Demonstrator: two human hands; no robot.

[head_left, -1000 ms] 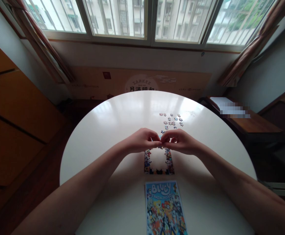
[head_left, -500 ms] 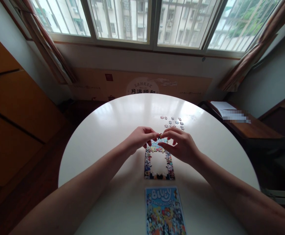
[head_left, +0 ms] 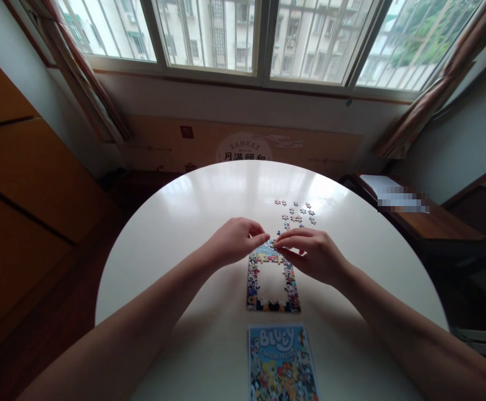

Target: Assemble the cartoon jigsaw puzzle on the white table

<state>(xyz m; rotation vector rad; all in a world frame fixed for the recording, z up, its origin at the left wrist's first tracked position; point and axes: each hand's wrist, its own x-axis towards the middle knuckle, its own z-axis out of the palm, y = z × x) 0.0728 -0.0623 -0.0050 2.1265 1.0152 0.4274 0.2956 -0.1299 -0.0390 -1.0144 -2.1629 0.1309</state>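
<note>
A partly assembled jigsaw puzzle (head_left: 253, 289) lies on the white table, its border joined around a bare middle. Over its top edge, my right hand (head_left: 316, 250) pinches a small puzzle piece (head_left: 273, 243) between thumb and fingertips. My left hand (head_left: 237, 239) hovers at the puzzle's upper left, thumb stretched toward the piece and apart from the index finger, with nothing visible in it. Beyond my right fingers, several loose puzzle pieces (head_left: 296, 218) are spread out. Closer to me lies a blue "Bluey" picture sheet (head_left: 282, 362) showing many cartoon characters.
The round white table (head_left: 163, 223) fills the middle of the view. A wooden side table (head_left: 447, 220) with papers (head_left: 383, 184) stands at the right, a wooden cabinet (head_left: 13, 178) at the left. Behind are a printed panel (head_left: 155, 133) and barred windows.
The piece, between both hands before, is now in my right fingertips and lower, nearer the puzzle's top. My left fingers have come off it.
</note>
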